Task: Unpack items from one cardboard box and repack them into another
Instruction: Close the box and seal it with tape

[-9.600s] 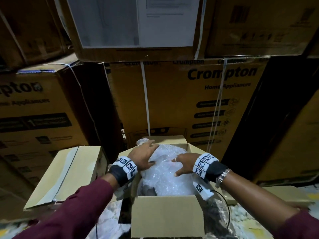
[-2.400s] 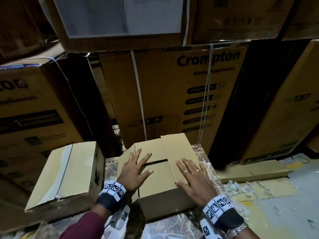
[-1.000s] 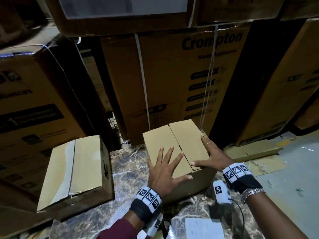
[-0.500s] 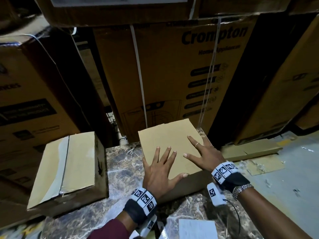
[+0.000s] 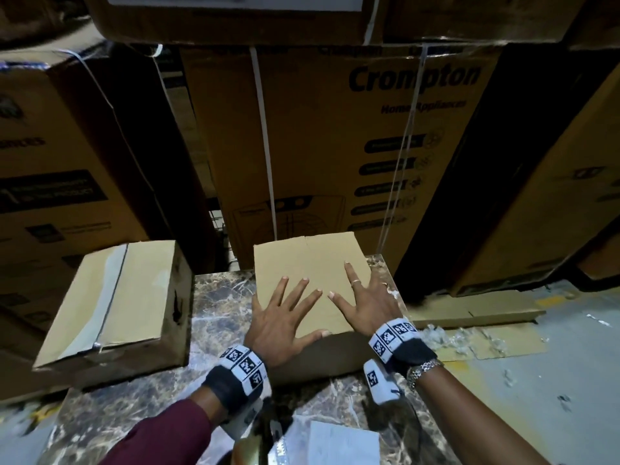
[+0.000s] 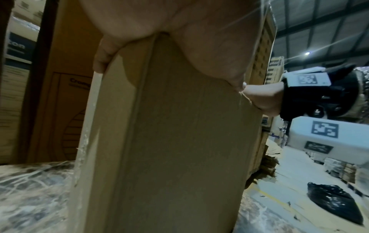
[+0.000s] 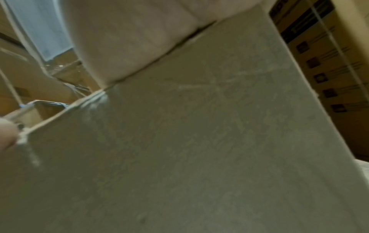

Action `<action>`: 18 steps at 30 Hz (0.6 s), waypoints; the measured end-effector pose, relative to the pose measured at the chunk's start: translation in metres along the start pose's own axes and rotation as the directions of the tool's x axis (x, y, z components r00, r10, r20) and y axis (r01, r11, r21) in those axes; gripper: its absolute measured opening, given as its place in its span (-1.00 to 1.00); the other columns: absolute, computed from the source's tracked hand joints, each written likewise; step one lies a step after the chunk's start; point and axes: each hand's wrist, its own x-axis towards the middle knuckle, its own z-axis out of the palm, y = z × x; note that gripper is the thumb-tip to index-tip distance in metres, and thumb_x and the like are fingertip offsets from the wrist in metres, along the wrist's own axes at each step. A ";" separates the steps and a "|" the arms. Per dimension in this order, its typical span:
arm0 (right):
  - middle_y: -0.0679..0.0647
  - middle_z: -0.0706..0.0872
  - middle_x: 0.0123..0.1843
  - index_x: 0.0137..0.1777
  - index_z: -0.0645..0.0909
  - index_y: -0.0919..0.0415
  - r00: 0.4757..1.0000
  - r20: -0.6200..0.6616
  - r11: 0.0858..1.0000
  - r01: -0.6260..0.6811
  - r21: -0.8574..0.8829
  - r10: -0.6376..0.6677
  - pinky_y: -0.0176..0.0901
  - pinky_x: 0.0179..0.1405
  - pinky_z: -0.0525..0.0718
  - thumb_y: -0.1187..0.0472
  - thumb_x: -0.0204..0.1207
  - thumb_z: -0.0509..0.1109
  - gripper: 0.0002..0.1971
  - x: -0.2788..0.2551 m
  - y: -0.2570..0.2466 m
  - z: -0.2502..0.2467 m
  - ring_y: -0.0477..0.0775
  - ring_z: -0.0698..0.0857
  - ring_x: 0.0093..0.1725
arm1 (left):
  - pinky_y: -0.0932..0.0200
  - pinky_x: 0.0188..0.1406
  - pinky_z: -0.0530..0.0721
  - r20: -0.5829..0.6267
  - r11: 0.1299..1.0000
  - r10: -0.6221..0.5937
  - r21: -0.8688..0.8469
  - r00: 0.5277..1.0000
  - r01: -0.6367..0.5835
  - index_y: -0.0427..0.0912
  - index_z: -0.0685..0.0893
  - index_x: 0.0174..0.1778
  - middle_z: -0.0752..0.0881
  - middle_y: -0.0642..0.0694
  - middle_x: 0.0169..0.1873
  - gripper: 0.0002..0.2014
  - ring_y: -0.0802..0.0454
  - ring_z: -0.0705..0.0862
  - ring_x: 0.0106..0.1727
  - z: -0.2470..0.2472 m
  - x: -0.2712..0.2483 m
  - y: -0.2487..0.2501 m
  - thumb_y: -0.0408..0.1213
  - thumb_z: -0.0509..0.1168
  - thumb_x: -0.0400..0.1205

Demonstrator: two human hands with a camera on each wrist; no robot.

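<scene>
A small brown cardboard box stands on the marble-patterned table, its top flaps folded flat and meeting in a seam. My left hand lies on the near left of the lid with fingers spread and straight. My right hand presses flat on the near right of the lid. In the left wrist view my palm sits on the box's top edge above its side wall. The right wrist view is filled by the box wall. The contents are hidden.
A second, taped cardboard box sits at the table's left. Tall printed cartons wall in the back and sides. Flattened cardboard lies on the floor at right, a white sheet near the front edge, a black bag on the floor.
The box held bubble wrap with its flaps up; now the flaps are folded shut. In the last second the flaps settled flat and both hands spread on the lid.
</scene>
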 end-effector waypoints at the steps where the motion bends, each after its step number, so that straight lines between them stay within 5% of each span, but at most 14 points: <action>1: 0.30 -0.11 0.77 0.71 -0.23 -0.32 1.000 -0.001 1.000 0.008 -0.004 -0.008 0.30 0.59 0.30 -0.57 0.51 -0.09 -0.17 0.000 0.000 0.001 0.38 0.16 0.70 | -0.68 0.57 0.02 0.006 1.000 -0.006 -0.003 1.000 0.006 0.43 -0.28 0.71 -0.30 0.22 0.76 -0.16 -0.04 -0.32 0.79 0.000 0.000 -0.001 0.65 -0.32 0.52; 6: 0.24 -0.22 0.78 0.75 -0.19 -0.19 0.992 -0.080 0.993 0.087 -0.080 -0.094 0.34 0.69 -0.03 -0.57 0.50 -0.20 -0.13 -0.002 0.007 0.015 0.27 -0.12 0.76 | -0.65 0.59 -0.01 -0.003 1.000 -0.017 0.021 1.000 0.017 0.41 -0.27 0.72 -0.29 0.21 0.77 -0.21 -0.05 -0.27 0.80 0.003 -0.008 0.003 0.58 -0.21 0.61; 18: 0.02 -0.11 0.80 0.77 -0.10 -0.08 0.968 -0.143 0.972 0.186 -0.146 -0.207 0.33 0.69 0.02 -0.42 0.63 -0.24 -0.24 -0.028 0.013 0.025 0.13 -0.11 0.77 | -0.63 0.61 -0.04 0.005 0.998 -0.064 0.019 0.998 0.064 0.38 -0.16 0.74 -0.19 0.19 0.79 -0.28 0.00 -0.19 0.80 0.002 -0.014 0.011 0.47 -0.15 0.68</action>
